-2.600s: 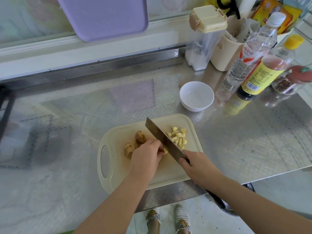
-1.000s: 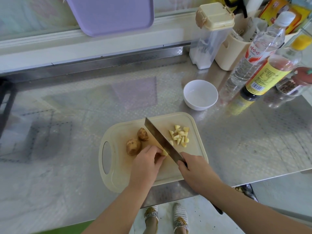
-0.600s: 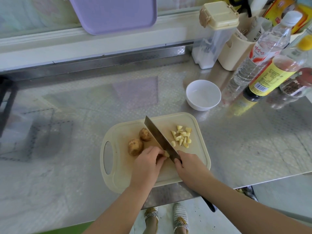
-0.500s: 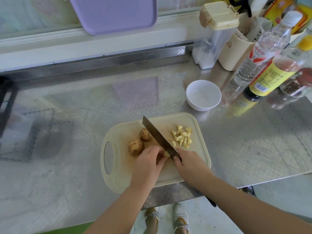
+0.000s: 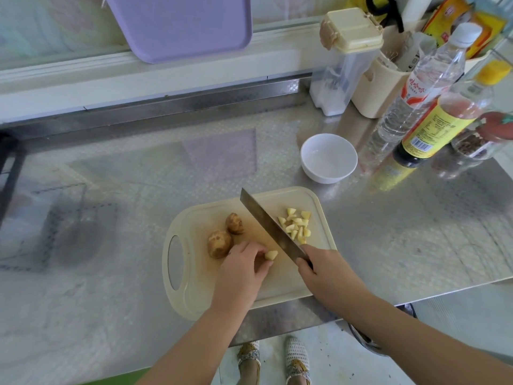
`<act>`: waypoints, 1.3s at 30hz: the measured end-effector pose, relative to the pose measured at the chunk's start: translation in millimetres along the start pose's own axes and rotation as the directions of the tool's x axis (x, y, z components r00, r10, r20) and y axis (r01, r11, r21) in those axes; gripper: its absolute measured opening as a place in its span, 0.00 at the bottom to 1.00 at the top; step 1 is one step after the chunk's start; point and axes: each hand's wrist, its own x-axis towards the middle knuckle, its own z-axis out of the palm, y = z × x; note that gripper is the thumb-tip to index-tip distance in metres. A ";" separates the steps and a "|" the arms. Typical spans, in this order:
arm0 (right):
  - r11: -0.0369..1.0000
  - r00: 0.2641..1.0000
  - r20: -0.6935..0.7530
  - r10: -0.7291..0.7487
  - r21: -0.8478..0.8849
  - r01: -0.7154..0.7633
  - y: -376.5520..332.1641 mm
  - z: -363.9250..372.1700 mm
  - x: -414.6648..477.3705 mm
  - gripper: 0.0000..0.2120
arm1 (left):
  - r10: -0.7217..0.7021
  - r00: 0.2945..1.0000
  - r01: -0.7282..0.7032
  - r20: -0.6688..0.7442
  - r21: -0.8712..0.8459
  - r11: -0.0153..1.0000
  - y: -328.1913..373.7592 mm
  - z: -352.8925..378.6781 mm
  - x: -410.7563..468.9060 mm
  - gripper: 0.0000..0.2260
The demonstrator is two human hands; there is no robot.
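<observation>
A pale cut piece (image 5: 271,255) is pinched in the curled fingertips of the left hand (image 5: 238,276) over the middle of a cream cutting board (image 5: 194,290), which is laid at the near edge of a steel counter (image 5: 402,232). A knife (image 5: 266,223) is gripped by its handle in the closed fingers of the right hand (image 5: 327,273) at the board's near right, with the blade slanted across the board toward its far edge. Diced pieces (image 5: 295,225) are heaped on the board's right part, and two brown-skinned lumps (image 5: 219,243) are left whole on its left part. A white bowl (image 5: 305,154) is set just beyond the board's far right corner; what it holds cannot be told. Farther beyond that corner are ranged a cream-lidded canister (image 5: 341,65) with white grains at its bottom, a clear bottle (image 5: 410,101) of colourless liquid, a yellow-labelled bottle (image 5: 435,129) with dark liquid low in it, and a red-lidded jar (image 5: 477,143) of dark spice.
</observation>
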 end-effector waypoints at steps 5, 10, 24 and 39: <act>1.000 1.000 0.028 -0.001 -0.009 0.001 -2.4 3.4 -4.7 0.10 | 0.003 1.000 -0.003 -0.023 -0.022 1.000 1.8 0.1 -2.2 0.04; 0.999 1.000 0.008 0.007 -0.045 -0.006 -3.0 8.7 -6.9 0.10 | -0.008 1.000 0.006 -0.028 -0.063 0.998 5.0 4.0 -0.6 0.03; 0.996 0.998 0.017 0.052 -0.076 -0.051 -5.6 21.6 4.0 0.10 | -0.023 0.999 0.022 -0.022 -0.030 0.999 6.1 5.9 1.7 0.04; 0.999 0.999 -0.027 0.036 0.021 -0.035 -2.5 2.3 -5.2 0.12 | -0.073 0.997 0.073 0.002 -0.064 0.995 7.0 7.3 0.1 0.08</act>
